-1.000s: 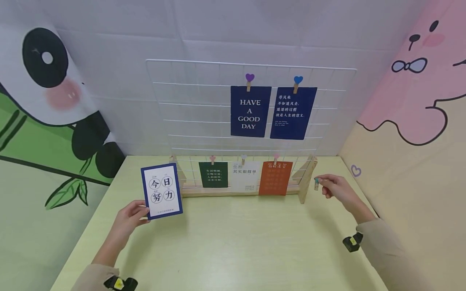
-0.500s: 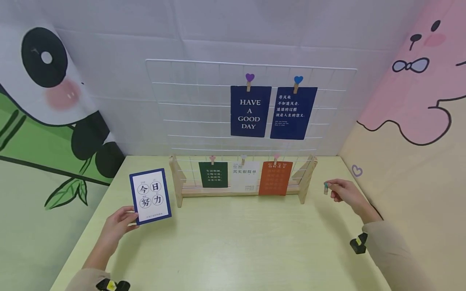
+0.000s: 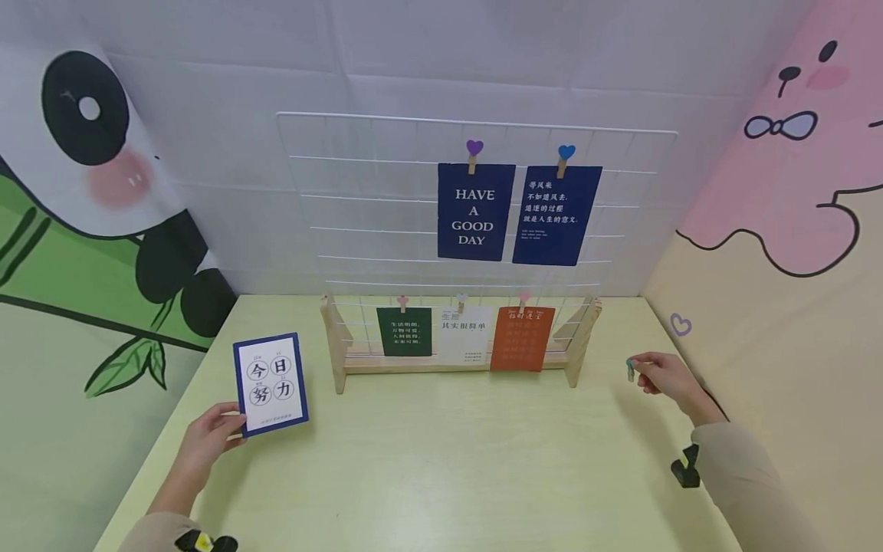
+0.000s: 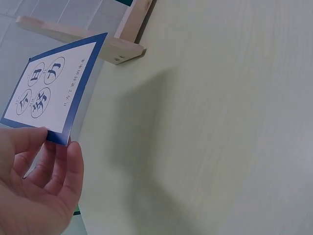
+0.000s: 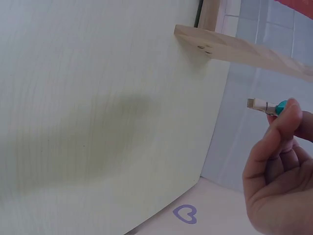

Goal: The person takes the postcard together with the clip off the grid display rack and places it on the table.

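Two hands work: the left hand (image 3: 204, 442) pinches a blue-bordered white card (image 3: 270, 383) at seven o'clock; the right hand (image 3: 664, 376) pinches a small wooden clip with a teal head (image 3: 630, 370) at three. Best square the card on the white wire grid (image 3: 359, 199) before clipping.

A wire rack (image 3: 476, 192) stands at the table's (image 3: 448, 460) back, card (image 3: 270, 384) left, clip (image 3: 631, 371) right.

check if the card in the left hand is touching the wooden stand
Apart. The head view shows the card, held up by the left hand, with bare table between it and the wooden stand.
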`<state>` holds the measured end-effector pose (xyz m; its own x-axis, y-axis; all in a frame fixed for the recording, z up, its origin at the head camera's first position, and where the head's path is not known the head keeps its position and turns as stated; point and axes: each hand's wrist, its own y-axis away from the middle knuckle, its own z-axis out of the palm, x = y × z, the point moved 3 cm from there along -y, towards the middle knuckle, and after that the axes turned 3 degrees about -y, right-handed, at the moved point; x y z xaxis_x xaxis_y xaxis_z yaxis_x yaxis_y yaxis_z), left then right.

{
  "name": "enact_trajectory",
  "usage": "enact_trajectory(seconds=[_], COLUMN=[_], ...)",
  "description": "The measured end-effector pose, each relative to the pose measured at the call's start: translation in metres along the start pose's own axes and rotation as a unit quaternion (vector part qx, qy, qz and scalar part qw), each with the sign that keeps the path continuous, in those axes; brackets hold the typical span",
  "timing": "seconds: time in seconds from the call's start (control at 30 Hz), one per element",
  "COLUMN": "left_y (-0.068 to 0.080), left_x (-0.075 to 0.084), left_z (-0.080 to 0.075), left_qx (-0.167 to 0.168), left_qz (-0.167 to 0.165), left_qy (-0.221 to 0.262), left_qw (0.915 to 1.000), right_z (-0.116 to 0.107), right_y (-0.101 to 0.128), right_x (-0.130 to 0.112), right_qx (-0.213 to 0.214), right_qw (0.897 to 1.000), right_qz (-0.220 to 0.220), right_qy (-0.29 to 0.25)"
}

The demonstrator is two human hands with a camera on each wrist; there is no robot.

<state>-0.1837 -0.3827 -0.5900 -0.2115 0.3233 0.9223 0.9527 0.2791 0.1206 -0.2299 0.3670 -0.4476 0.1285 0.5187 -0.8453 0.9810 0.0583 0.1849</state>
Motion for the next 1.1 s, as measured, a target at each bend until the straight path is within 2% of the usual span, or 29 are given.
enact_trajectory(seconds=[0.3,0.47,0.6,0.83,1.1], left_y=[0.006,0.008,0.008,0.006,0.0], left_x=[-0.002,-0.002,-0.004,-0.011,-0.013], left_z=[-0.008,-0.015,-0.02,-0.025,-0.028], left_qx=[0.008,-0.004,-0.001,0.018,0.024], left_qz=[-0.031,-0.031,-0.039,-0.069,-0.064], left_qy=[-0.021,-0.008,-0.02,-0.053,-0.054], left_qw=[0.9993,0.9995,0.999,0.9961,0.9962], right_z=[-0.006,-0.008,-0.009,-0.012,-0.016], right_y=[0.003,0.0,-0.001,0.003,0.003], right_x=[0.018,0.029,0.038,0.046,0.059], right_qx=[0.01,0.022,0.025,0.036,0.065], right_qw=[1.0,0.999,0.998,0.997,0.994], right_qz=[0.02,0.039,0.046,0.045,0.026], right_qy=[0.017,0.021,0.035,0.056,0.08])
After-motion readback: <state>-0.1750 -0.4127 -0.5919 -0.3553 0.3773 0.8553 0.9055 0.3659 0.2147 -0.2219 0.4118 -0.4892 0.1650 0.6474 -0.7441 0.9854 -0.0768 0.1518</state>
